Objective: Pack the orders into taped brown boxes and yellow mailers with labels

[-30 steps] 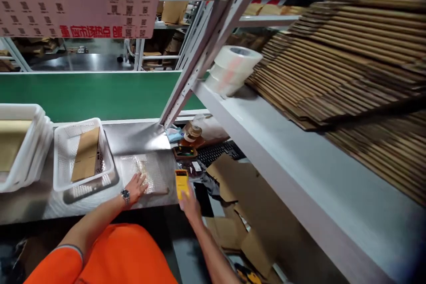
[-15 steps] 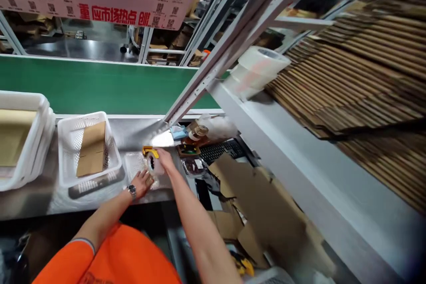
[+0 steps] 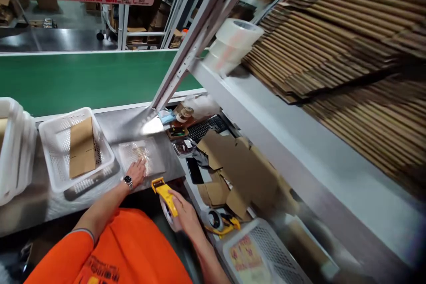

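My left hand point(image 3: 137, 172), with a watch at the wrist, lies with its fingers stretched out on a bubble-wrap package point(image 3: 151, 153) on the metal bench. The package looks clear and flat, and what is inside is hard to make out. My right hand point(image 3: 184, 211) is wrapped round a yellow tape dispenser point(image 3: 165, 196) with a roll of clear tape in it. The dispenser is in the air just off the bench's front edge, apart from the package.
Left of the package stands a white basket point(image 3: 53, 168) with cardboard point(image 3: 81, 151) in it, beside stacked white baskets point(image 3: 23, 155). To the right are a phone point(image 3: 194, 171), a keyboard point(image 3: 206, 128), another tape dispenser point(image 3: 226, 226) and a shelf point(image 3: 266, 111) with tape rolls point(image 3: 229, 49).
My right hand has moved back toward my body and right with the tape dispenser, away from the package. My left hand stays on the package. The camera view has shifted.
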Motion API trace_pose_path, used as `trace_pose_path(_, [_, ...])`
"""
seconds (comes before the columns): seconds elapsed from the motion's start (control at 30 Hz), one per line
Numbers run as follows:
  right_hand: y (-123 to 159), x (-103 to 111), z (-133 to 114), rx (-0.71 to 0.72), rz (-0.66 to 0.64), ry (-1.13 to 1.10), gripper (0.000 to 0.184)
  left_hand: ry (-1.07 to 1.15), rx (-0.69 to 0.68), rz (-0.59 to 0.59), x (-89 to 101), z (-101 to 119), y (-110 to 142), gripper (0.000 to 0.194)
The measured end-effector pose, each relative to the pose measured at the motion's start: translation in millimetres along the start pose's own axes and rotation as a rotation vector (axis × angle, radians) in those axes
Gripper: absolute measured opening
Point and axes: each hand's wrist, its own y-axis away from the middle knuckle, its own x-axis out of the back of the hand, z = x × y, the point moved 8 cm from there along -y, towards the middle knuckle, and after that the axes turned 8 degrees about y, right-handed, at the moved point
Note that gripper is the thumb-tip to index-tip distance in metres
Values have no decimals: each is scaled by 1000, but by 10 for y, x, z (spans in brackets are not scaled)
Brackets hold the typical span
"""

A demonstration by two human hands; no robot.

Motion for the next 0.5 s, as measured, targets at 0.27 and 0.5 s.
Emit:
trace_pose_path(0.27, [-481, -410, 2, 5, -29, -110, 44, 29, -71, 53, 30, -47, 20, 56])
trace_pose_path(0.5, [-862, -353, -174, 14, -57, -177, 37, 13, -72, 23, 203, -19, 35, 64])
